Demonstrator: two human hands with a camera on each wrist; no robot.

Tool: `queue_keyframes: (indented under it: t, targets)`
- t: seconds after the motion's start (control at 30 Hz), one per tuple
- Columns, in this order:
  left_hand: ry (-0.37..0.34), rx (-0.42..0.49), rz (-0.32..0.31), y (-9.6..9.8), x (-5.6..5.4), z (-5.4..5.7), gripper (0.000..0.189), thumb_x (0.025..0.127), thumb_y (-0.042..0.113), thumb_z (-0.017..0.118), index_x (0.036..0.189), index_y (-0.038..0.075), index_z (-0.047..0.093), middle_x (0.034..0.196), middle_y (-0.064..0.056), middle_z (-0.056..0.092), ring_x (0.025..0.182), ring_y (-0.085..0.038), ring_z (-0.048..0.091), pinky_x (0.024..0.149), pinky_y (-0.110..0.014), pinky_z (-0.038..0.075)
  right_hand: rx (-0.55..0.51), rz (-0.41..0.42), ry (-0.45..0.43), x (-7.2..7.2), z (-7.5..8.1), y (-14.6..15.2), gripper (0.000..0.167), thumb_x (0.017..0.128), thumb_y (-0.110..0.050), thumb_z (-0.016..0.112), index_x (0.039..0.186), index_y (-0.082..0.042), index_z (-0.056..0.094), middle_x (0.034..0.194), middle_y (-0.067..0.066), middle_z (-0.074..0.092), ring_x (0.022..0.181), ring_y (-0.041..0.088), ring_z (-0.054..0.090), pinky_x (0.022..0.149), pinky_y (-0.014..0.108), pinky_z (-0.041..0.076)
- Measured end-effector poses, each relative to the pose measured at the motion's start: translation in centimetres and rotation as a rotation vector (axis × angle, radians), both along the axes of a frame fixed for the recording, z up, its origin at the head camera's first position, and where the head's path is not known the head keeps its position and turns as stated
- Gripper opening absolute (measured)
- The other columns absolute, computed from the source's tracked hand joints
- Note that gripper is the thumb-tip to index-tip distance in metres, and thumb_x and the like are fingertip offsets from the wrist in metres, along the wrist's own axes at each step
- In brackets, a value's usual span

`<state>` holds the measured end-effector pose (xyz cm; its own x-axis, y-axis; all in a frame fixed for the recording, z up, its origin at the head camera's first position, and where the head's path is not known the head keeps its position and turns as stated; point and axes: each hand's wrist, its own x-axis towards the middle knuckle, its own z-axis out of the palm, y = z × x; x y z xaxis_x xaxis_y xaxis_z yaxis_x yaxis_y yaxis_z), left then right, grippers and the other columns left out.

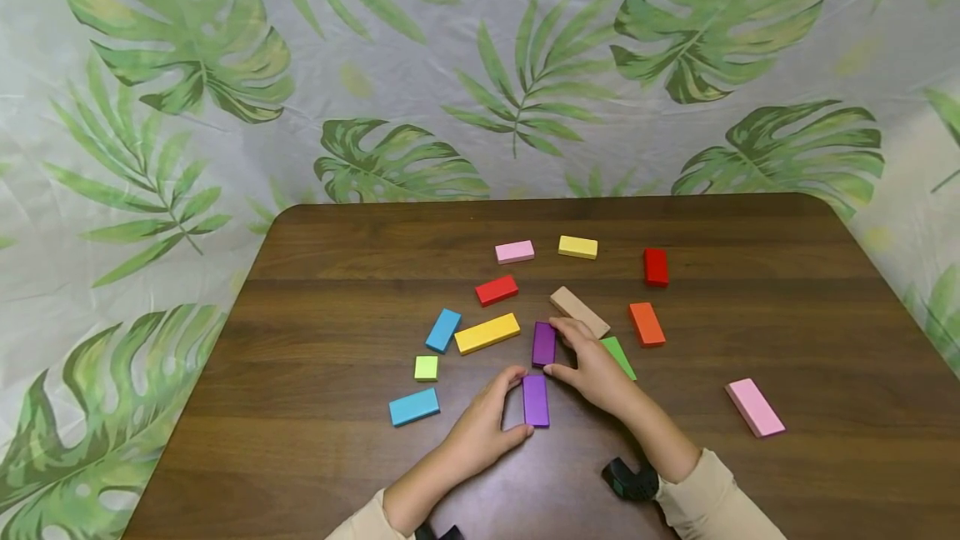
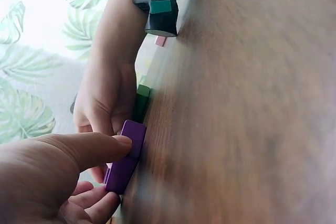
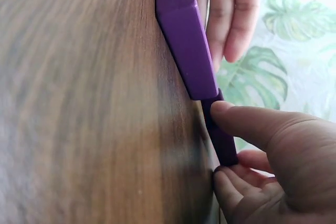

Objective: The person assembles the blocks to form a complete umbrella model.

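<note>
Head view: almost end to end.
Left hand (image 1: 482,430) pinches near purple block (image 1: 536,401), right hand (image 1: 597,371) far purple block (image 1: 543,344), both lengthwise toward tabletop's far edge (image 1: 405,207).

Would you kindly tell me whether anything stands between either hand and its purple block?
Nothing visible does: the left hand pinches the nearer purple block, and the right hand pinches the farther purple block.

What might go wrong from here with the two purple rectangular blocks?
The left hand, pinching the brighter purple rectangular block, might jog the darker purple rectangular block, as they lie nearly end to end. The right hand might nudge the green block that it partly hides in the head view.
</note>
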<state>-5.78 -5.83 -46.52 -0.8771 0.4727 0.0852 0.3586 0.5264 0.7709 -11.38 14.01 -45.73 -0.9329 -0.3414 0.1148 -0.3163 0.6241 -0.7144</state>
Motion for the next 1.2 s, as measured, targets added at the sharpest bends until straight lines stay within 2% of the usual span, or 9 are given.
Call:
queue_keyframes:
  t: [0.13, 0.6, 0.93, 1.2]
  targets:
    - [0.016, -0.012, -0.003, 0.05, -0.17, 0.01, 0.068, 0.077, 0.014, 0.072, 0.133, 0.005, 0.033, 0.131, -0.008, 0.046, 0.120, -0.019, 0.041, 0.099, -0.037, 0.031, -0.006, 0.011, 0.009, -0.07, -0.15, -0.02, 0.064, 0.076, -0.010, 0.072, 0.130, 0.004, 0.041, 0.128, 0.020, 0.041, 0.109, 0.030, 0.049, 0.089, 0.042, 0.041]
    - [-0.012, -0.046, 0.005, 0.15, -0.41, 0.21, 0.067, 0.077, 0.017, 0.071, 0.132, 0.007, 0.035, 0.128, -0.006, 0.049, 0.119, -0.019, 0.041, 0.098, -0.042, 0.030, -0.019, 0.050, -0.005, -0.10, -0.35, 0.48, 0.060, 0.082, -0.012, 0.066, 0.132, 0.005, 0.039, 0.132, 0.019, 0.040, 0.115, 0.031, 0.044, 0.092, 0.045, 0.037]
    - [0.037, -0.075, 0.006, 0.39, -0.53, -0.21, 0.067, 0.077, 0.022, 0.072, 0.132, 0.008, 0.036, 0.125, -0.004, 0.052, 0.118, -0.019, 0.042, 0.098, -0.040, 0.028, -0.047, 0.060, -0.005, -0.12, -0.47, 0.54, 0.056, 0.084, -0.013, 0.064, 0.132, 0.005, 0.040, 0.131, 0.018, 0.041, 0.118, 0.031, 0.041, 0.094, 0.046, 0.035]
    - [0.051, -0.058, 0.000, 0.59, -0.55, -0.29, 0.067, 0.076, 0.020, 0.073, 0.131, 0.006, 0.036, 0.123, -0.004, 0.053, 0.118, -0.017, 0.042, 0.099, -0.041, 0.025, -0.073, 0.067, -0.021, -0.12, -0.55, 0.56, 0.055, 0.083, -0.012, 0.065, 0.131, 0.004, 0.042, 0.131, 0.019, 0.041, 0.121, 0.032, 0.037, 0.096, 0.047, 0.031]
